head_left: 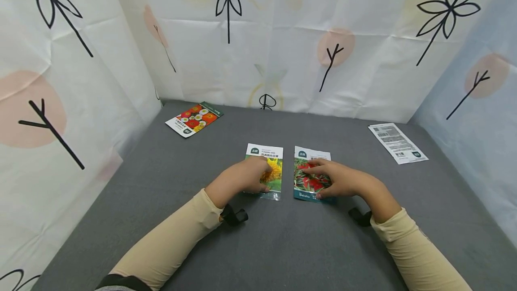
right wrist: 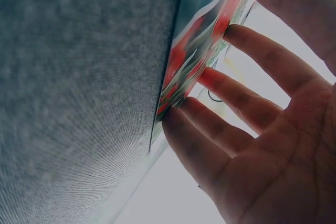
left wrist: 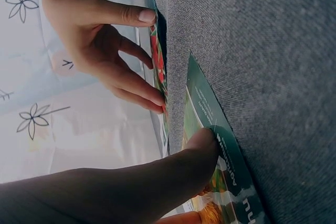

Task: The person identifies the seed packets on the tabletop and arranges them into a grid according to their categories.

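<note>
Two seed packets lie side by side on the grey table. On the left one, a sunflower packet, my left hand rests with thumb and fingers spread apart; the left wrist view shows the thumb against its green lower band. My right hand touches the red-flower packet. Its fingers are spread, with fingertips on the printed face in the right wrist view. Part of each packet is hidden under the hand.
A packet with red, orange and white flowers lies at the back left of the grey table. At the back right is a white packet with printed text and a barcode. Patterned white cloth rises behind and beside the table.
</note>
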`<state>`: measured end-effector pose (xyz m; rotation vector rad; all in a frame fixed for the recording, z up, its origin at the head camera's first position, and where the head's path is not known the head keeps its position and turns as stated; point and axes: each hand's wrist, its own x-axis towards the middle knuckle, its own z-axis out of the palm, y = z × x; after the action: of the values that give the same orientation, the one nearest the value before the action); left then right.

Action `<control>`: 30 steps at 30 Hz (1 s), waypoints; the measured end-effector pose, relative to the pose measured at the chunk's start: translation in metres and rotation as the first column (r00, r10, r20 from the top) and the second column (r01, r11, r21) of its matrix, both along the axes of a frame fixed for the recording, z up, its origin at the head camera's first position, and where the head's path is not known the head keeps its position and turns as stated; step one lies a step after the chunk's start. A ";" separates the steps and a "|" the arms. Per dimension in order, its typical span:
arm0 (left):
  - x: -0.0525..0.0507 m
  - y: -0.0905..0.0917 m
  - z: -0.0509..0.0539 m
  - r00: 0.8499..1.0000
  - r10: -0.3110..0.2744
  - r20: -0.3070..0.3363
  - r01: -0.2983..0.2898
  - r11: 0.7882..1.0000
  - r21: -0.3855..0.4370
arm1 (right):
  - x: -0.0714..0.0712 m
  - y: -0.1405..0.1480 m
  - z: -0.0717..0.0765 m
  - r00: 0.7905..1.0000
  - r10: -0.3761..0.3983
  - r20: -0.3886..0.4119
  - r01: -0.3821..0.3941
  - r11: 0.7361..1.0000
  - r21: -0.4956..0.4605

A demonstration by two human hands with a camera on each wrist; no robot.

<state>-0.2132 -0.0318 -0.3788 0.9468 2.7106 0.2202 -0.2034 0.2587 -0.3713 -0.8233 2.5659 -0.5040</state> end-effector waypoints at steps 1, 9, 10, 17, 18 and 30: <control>0.000 0.000 0.000 1.000 0.002 0.000 -0.002 1.000 0.004 | 0.000 0.000 0.000 1.000 -0.002 -0.005 0.002 1.000 0.001; -0.001 0.000 -0.001 1.000 0.007 0.006 -0.007 1.000 0.013 | 0.000 -0.001 0.002 0.999 0.008 -0.036 -0.008 1.000 0.004; -0.001 0.000 -0.001 1.000 0.006 0.006 -0.006 1.000 0.011 | 0.000 0.000 0.002 0.999 0.016 -0.045 -0.016 1.000 0.004; -0.001 0.001 -0.001 1.000 0.009 0.010 -0.009 1.000 0.004 | 0.001 0.000 0.003 0.997 0.021 -0.068 -0.022 1.000 -0.011; -0.001 0.001 -0.001 1.000 0.008 0.009 -0.008 1.000 0.002 | 0.001 0.000 0.003 0.997 0.024 -0.070 -0.025 1.000 -0.012; 0.000 0.001 0.000 1.000 0.011 0.012 -0.011 1.000 0.009 | 0.002 0.000 0.005 0.988 0.009 -0.157 -0.016 0.999 -0.048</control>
<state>-0.2128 -0.0309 -0.3784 0.9301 2.7065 0.2399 -0.2019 0.2587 -0.3664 -0.9293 2.6984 -0.5193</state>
